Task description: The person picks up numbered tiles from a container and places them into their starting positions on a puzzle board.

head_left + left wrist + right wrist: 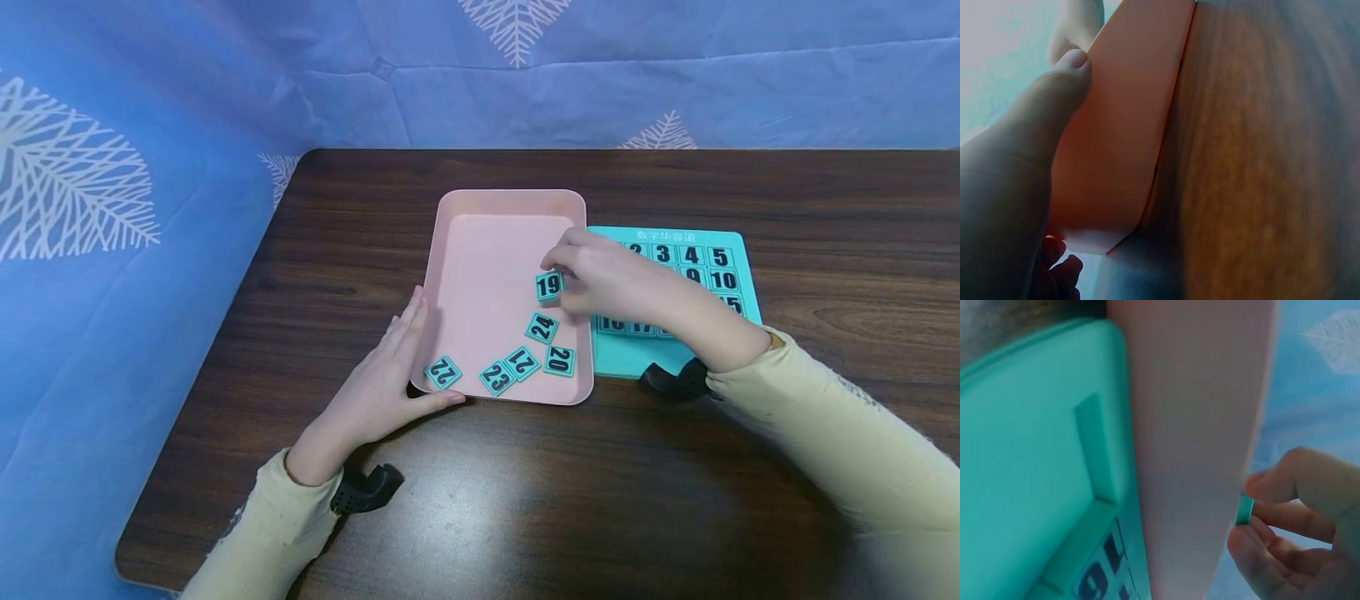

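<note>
A pink tray (495, 258) lies on the table, with loose teal number tiles near its front side: 22 (443, 372), 23 (497, 377), 21 (522, 363), 20 (559, 361) and 24 (542, 327). Over the tray's right part, my right hand (611, 275) pinches the number tile 19 (549, 286) between thumb and fingers; the right wrist view shows its thin edge. My left hand (382, 375) rests against the tray's front left corner, fingers straight along the left side and thumb at the front rim. Right of the tray lies a teal number board (626, 360), partly covered by my right hand and forearm.
The dark wooden table (570, 492) carries everything. A blue cloth (420, 75) with white leaf prints hangs behind it and along the left. Black straps (367, 489) circle both wrists below the cream sleeves (832, 433).
</note>
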The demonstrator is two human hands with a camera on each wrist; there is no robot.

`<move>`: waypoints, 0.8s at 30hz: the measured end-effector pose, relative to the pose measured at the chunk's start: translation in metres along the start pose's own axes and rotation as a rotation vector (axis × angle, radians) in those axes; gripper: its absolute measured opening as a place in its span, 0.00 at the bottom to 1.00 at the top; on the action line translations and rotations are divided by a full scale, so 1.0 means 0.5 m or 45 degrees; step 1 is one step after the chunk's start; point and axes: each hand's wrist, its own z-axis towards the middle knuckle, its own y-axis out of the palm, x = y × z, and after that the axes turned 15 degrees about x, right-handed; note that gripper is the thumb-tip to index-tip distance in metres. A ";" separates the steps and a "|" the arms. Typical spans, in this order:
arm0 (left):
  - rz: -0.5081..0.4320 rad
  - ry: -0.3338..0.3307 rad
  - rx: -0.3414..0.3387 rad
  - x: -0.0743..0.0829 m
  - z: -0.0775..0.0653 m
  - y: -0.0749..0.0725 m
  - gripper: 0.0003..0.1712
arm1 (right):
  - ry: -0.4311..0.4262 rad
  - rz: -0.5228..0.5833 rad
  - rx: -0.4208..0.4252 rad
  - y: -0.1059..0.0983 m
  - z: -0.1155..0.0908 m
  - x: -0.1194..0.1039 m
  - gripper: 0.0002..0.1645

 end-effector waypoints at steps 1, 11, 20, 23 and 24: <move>0.001 -0.003 -0.002 0.001 0.000 -0.001 0.66 | -0.012 0.006 0.015 -0.006 -0.007 0.000 0.22; -0.005 -0.002 -0.007 0.001 0.000 -0.001 0.66 | 0.038 0.001 0.077 -0.053 -0.078 0.019 0.20; -0.005 -0.004 -0.006 0.001 0.001 0.000 0.65 | 0.126 -0.099 0.119 -0.080 -0.141 0.070 0.22; -0.007 0.002 -0.003 0.001 0.001 0.000 0.66 | 0.142 -0.133 0.120 -0.086 -0.160 0.089 0.23; -0.009 0.006 -0.001 0.001 0.000 0.000 0.66 | 0.141 -0.140 0.120 -0.088 -0.165 0.096 0.22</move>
